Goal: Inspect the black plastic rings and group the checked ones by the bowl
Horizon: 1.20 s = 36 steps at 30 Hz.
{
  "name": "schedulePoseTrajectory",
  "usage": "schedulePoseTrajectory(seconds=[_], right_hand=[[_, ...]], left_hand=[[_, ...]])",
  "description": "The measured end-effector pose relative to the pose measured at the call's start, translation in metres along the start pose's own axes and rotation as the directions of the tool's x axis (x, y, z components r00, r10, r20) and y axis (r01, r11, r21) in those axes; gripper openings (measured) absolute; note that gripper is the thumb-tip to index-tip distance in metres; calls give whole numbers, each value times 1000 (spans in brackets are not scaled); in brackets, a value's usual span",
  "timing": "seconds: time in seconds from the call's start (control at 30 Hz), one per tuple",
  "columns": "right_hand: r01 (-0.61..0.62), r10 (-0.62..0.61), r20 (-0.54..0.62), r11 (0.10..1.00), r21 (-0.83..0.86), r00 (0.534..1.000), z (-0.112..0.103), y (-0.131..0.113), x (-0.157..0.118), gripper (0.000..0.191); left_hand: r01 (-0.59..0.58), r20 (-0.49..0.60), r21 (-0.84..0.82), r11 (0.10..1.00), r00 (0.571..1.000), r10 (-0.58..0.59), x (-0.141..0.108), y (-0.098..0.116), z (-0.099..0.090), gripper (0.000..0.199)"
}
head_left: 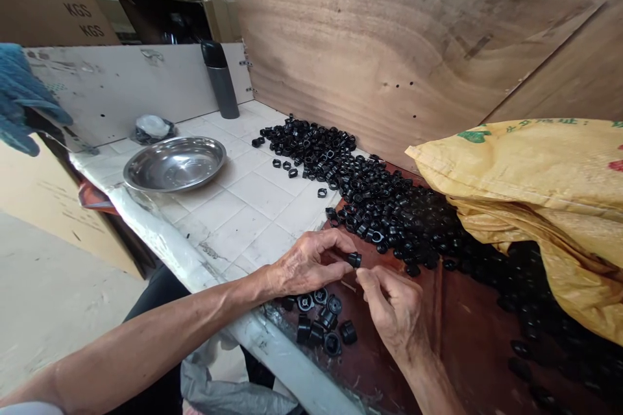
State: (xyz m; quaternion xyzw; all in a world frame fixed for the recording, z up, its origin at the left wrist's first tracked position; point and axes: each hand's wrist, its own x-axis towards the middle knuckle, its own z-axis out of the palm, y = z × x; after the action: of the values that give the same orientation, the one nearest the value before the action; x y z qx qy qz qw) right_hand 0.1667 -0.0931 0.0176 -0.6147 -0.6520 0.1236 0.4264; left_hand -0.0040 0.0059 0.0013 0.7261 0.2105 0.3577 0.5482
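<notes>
Table [263,191] runs across front, white tiles on L side. Wood board [341,45] stands upright along its far side, w/ a few dark holes & handwriting nr top L corner. Red-brown sheet [470,311] covers R part of table. Yellow sack [516,162], R side, green & red print, creased, lies partly over the blk heap. Brown carton [53,0] far L, marked PCS & KGS. Heap [389,207] = lots of small blk plastic pcs, from tiles nr board, over sheet, to lower R; a few loose rings on tiles just L of it. Blue cloth [29,91] hangs at L edge. Metal bowl [139,178] sits on tiles, L side, w/ dark grey bottle [222,84] upright behind it, blk cap on.

L hand [311,262]: thumb & index pinching one blk pc [355,260], held above sheet, btwn both hands. R hand [396,305]: fingers curled, thumb & index tips close together right at the pc's near R end; can't tell if they grip anything. Small pile [328,318] of blk caps below L hand, nr table's front edge, some open side up, some on their sides.
</notes>
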Motion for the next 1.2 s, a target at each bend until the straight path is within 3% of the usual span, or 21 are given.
schedulePoseTrajectory(seconds=[0.13,0.23,0.33,0.47,0.53,0.63,0.7,0.77,0.87,0.93,1.0,1.07,1.1,1.13,1.2], right_hand=[[-23,24,-4,999,49,1000,-2,-3,0,26],[-34,33,9,999,38,999,-3,-2,-1,36],[-90,92,-18,991,94,996,-2,3,-2,16],[-194,189,44,960,200,981,5,6,-3,17],[-320,313,70,905,280,947,8,5,-3,19],[-525,505,161,755,394,848,11,3,-2,27],[-599,544,252,705,381,801,8,2,0,31],[-596,503,353,765,243,789,-2,1,2,32],[-454,413,472,891,-30,779,-22,-4,1,32],[-377,387,535,917,-132,751,-31,-9,-3,51],[-353,383,591,920,-171,710,-32,-13,-9,72],[-366,380,627,917,-158,681,-27,-15,-15,63],[-379,377,633,915,-140,676,-23,-15,-17,56],[-386,369,633,915,-118,681,-18,-15,-18,50],[-359,333,605,930,-83,723,-9,-13,-20,49]], left_hand=[[-25,5,14,1000,1000,25,0,-1,-2,17],[-66,5,28,997,998,66,0,-1,-2,17],[-78,13,19,997,997,77,0,0,-2,16],[-142,44,80,987,989,139,1,2,-3,13],[-204,79,136,970,978,194,2,2,-5,13],[-249,160,212,945,963,217,2,2,-7,13],[-247,214,270,931,958,192,1,0,-9,15],[-207,268,345,915,957,115,1,1,-12,22],[-164,348,455,875,938,-5,-2,11,-21,29],[-189,402,472,861,915,-19,-8,23,-27,32],[-208,441,443,872,897,-11,-18,35,-28,39],[-229,467,425,876,885,5,-31,38,-23,55],[-254,471,439,862,882,20,-37,36,-18,73],[-295,478,468,833,877,42,-42,30,-12,91],[-369,452,532,762,885,113,-49,14,-1,104]])
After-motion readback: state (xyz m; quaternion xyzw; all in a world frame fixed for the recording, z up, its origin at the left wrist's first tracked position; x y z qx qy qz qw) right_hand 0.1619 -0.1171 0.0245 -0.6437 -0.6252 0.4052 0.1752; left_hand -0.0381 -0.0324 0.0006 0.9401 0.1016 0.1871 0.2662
